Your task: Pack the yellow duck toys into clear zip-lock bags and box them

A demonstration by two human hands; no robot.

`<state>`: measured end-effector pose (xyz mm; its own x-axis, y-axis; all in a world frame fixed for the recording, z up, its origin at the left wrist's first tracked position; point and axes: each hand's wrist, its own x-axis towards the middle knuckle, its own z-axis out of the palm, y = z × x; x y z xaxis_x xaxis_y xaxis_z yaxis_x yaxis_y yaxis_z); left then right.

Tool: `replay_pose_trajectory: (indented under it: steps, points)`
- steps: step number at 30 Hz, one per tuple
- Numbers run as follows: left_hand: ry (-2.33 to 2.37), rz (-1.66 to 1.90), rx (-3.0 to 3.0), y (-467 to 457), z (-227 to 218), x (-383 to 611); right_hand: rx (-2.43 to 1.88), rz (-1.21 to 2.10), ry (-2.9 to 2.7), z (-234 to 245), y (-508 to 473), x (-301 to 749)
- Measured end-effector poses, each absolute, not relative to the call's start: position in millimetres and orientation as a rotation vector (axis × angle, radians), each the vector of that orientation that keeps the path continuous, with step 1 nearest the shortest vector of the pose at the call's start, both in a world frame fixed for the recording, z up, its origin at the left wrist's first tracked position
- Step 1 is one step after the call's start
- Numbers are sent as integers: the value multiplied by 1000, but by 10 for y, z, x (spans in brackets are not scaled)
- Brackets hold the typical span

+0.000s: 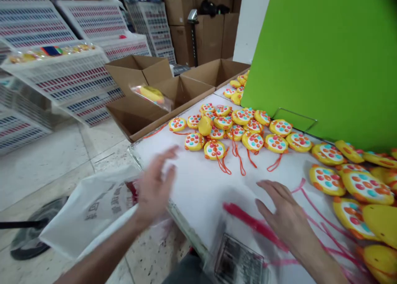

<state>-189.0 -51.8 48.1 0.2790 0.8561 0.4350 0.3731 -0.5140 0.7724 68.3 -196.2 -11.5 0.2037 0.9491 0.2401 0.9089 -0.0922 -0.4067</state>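
Observation:
My left hand [156, 184] is over the table's left edge, blurred, its fingers apart and nothing in them. Beyond it, a yellow toy in a clear bag [150, 94] appears in the air above an open carton [145, 114]. My right hand [283, 209] hovers above the white table [198, 193] with fingers spread, holding nothing. Below it lie clear plastic bags [238, 259] with black print and a pink strip. Ahead of both hands, several yellow toys with coloured dots [215, 150] lie on the table, some with orange cord loops. More dotted toys [327, 180] are heaped at the right.
A green panel [316, 60] stands upright on the table's far right. More open cartons [229, 71] sit past the far left edge. White plastic crates [74, 73] are stacked on the left. A white printed sack [99, 209] hangs by the table's near left side.

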Motion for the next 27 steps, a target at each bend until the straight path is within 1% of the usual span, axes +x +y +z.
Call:
replay_pose_trajectory:
  steps: [1,4,7,10,13,16,20,24,25,27]
  points:
    - [966,909,2175,-693,333,-1827,-1997,143,-1787,-100,-1707,591]
    - [440,506,2485,-1303,-252,-1524,-1886,188,-1943,-100,-957,299]
    - [326,425,2667,-1706,-742,-1224,-1799,249,-2014,-173,-403,109]
    - [319,450,2796,-1796,-972,-1076,-1783,347,-1947,-261,-163,107]
    - [327,558,2853,-1771,-1027,-1066,-1771,483,-1784,-307,-225,268]
    - [352,617,2855,-1779,-1014,-1100,-1752,675,-1541,-310,-543,503]
    - [371,472,2808,-1797,-921,-1129,-1681,961,-1203,-292,-1250,767]
    - [386,341,2744,-1753,-773,-1136,-1295,1325,-403,-245,-1927,848]
    - [364,305,2738,-1740,-742,-1135,-1209,1358,-243,-227,-2046,836]
    - [321,244,2737,-1720,-694,-1130,-1138,1360,-98,-192,-2218,775]
